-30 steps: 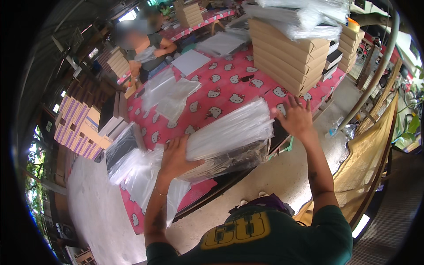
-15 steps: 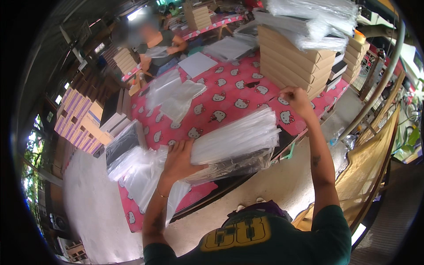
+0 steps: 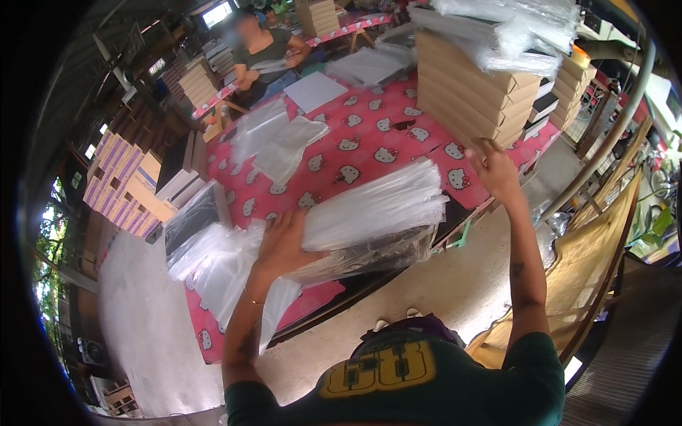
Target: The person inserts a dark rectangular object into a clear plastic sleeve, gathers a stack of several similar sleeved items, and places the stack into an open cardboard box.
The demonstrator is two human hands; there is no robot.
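Observation:
A thick bundle of clear plastic bags (image 3: 376,202) lies across the near part of the table. My left hand (image 3: 284,241) clasps its left end, the fingers over the top and the thumb along the near edge. Beneath and in front of the bundle is more crinkled plastic (image 3: 369,259). Loose bags (image 3: 227,284) spread out left of that hand and hang toward the table edge. My right hand (image 3: 494,167) is raised beside the stack of brown boxes (image 3: 469,92), fingers loosely bent and apart, with nothing visible in them.
The pink patterned tablecloth (image 3: 348,145) carries more clear bags (image 3: 280,145) and a white sheet (image 3: 315,92). Plastic-wrapped packs (image 3: 508,35) top the brown boxes. Purple-and-tan cartons (image 3: 128,184) and dark-covered boxes (image 3: 181,170) stand at the left. Across the table a person (image 3: 266,53) handles plastic.
My right hand has shifted slightly right and down, its fingers loosening. The left hand stays on the bag bundle. The person across the table sits more upright, and the view has tilted a little.

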